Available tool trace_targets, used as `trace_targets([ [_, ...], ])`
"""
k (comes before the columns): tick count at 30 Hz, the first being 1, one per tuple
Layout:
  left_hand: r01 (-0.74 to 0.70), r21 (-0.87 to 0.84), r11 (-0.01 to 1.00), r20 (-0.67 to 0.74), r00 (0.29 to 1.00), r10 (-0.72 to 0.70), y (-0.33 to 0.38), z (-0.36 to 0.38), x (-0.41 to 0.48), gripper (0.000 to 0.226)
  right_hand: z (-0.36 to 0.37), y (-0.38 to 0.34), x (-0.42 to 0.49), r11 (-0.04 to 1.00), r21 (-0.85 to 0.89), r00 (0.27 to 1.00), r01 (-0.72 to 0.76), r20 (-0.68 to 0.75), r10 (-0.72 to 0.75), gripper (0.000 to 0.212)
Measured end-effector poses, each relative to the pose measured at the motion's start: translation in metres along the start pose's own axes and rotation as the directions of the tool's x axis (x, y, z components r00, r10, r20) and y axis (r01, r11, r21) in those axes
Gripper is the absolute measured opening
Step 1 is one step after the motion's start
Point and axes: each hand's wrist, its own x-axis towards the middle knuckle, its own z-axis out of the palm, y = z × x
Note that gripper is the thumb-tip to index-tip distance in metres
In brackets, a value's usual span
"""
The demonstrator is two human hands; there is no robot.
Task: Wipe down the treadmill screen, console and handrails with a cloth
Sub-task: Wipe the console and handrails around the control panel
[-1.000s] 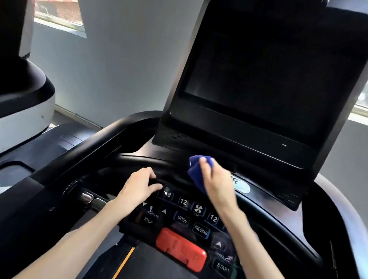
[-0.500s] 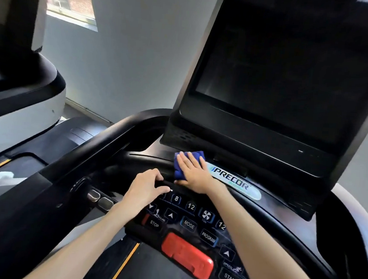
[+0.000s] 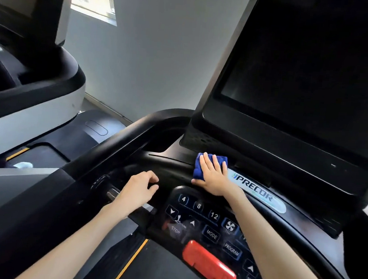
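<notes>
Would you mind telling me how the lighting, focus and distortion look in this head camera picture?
Head view: the window is blown out; the screen is dark with only a faint sheen; wide-angle bending curves its frame; the blue cloth under the right hand is sharp, while the STOP button looks smeared.

A plain grey wall (image 3: 153, 61) fills the far side. High at the far left, a window (image 3: 93, 0) lets in bright daylight, the view beyond it blurred. A neighbouring machine (image 3: 35, 98) stands on the left, black above and white below. Its dark deck (image 3: 40, 157) is edged by a yellow stripe (image 3: 17, 154).
</notes>
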Motion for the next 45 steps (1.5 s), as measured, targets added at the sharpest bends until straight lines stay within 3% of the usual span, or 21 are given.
trace_targets([
  [6, -0.022, 0.098, 0.995, 0.02, 1.0, 0.02, -0.038, -0.02, 0.0, 0.021, 0.01, -0.061, 0.054, 1.0, -0.023, 0.999, 0.013, -0.036, -0.014, 0.076],
  [12, -0.074, 0.169, 0.983, -0.009, 0.997, 0.077, -0.076, -0.042, 0.006, 0.026, 0.03, -0.113, 0.081, 0.993, -0.072, 0.985, -0.093, -0.15, 0.081, 0.065],
  [18, -0.186, 0.235, 0.954, -0.098, 0.972, 0.214, -0.118, -0.064, 0.012, 0.04, 0.056, -0.148, 0.09, 0.992, -0.114, 0.95, -0.061, -0.312, 0.022, 0.059],
  [21, -0.21, 0.23, 0.95, -0.134, 0.96, 0.245, -0.141, -0.073, 0.015, 0.047, 0.072, -0.168, 0.094, 0.995, -0.101, 0.955, 0.015, -0.293, -0.044, 0.057],
  [22, -0.204, 0.245, 0.948, -0.14, 0.96, 0.243, -0.146, -0.075, 0.015, 0.053, 0.077, -0.175, 0.097, 0.998, -0.042, 0.959, 0.045, -0.277, -0.055, 0.054],
  [24, -0.154, 0.299, 0.942, -0.14, 0.969, 0.203, -0.159, -0.078, 0.016, 0.068, 0.079, -0.193, 0.102, 0.964, 0.261, 0.963, 0.053, -0.269, 0.019, 0.046],
  [27, -0.017, 0.363, 0.932, -0.088, 0.995, 0.053, -0.181, -0.087, 0.02, 0.098, 0.066, -0.227, 0.102, 0.675, 0.737, 0.906, 0.041, -0.311, 0.285, 0.036],
  [28, 0.027, 0.379, 0.925, -0.061, 0.998, -0.004, -0.188, -0.089, 0.021, 0.107, 0.059, -0.238, 0.102, 0.558, 0.826, 0.893, 0.084, -0.31, 0.325, 0.037],
  [29, 0.062, 0.388, 0.92, -0.034, 0.998, -0.053, -0.195, -0.092, 0.021, 0.115, 0.053, -0.251, 0.104, 0.509, 0.85, 0.894, 0.134, -0.325, 0.308, 0.038],
  [30, 0.09, 0.385, 0.919, -0.011, 0.996, -0.092, -0.201, -0.094, 0.021, 0.121, 0.049, -0.262, 0.109, 0.53, 0.83, 0.911, 0.175, -0.341, 0.232, 0.04],
  [33, 0.146, 0.313, 0.938, 0.045, 0.985, -0.168, -0.21, -0.1, 0.019, 0.129, 0.064, -0.297, 0.123, 0.849, 0.498, 0.964, 0.176, -0.263, -0.045, 0.043],
  [34, 0.163, 0.289, 0.943, 0.05, 0.981, -0.185, -0.211, -0.101, 0.019, 0.131, 0.074, -0.302, 0.122, 0.893, 0.401, 0.959, 0.203, -0.266, -0.099, 0.043],
  [36, 0.192, 0.229, 0.954, 0.046, 0.977, -0.208, -0.213, -0.102, 0.019, 0.135, 0.085, -0.3, 0.114, 0.876, 0.331, 0.911, 0.351, -0.338, -0.237, 0.041],
  [38, 0.214, 0.178, 0.961, 0.045, 0.973, -0.225, -0.214, -0.102, 0.019, 0.137, 0.084, -0.283, 0.112, 0.841, 0.243, 0.859, 0.484, -0.314, -0.404, 0.041],
  [40, 0.245, 0.166, 0.955, 0.047, 0.965, -0.256, -0.214, -0.101, 0.018, 0.138, 0.074, -0.268, 0.131, 0.862, 0.194, 0.868, 0.468, -0.287, -0.406, 0.041],
  [43, 0.29, 0.19, 0.938, 0.069, 0.949, -0.308, -0.213, -0.102, 0.017, 0.135, 0.052, -0.273, 0.156, 0.928, 0.258, 0.943, 0.269, -0.269, -0.198, 0.04],
  [45, 0.305, 0.226, 0.925, 0.073, 0.942, -0.328, -0.215, -0.103, 0.015, 0.125, 0.049, -0.292, 0.151, 0.933, 0.243, 0.948, 0.266, -0.241, -0.207, 0.036],
])
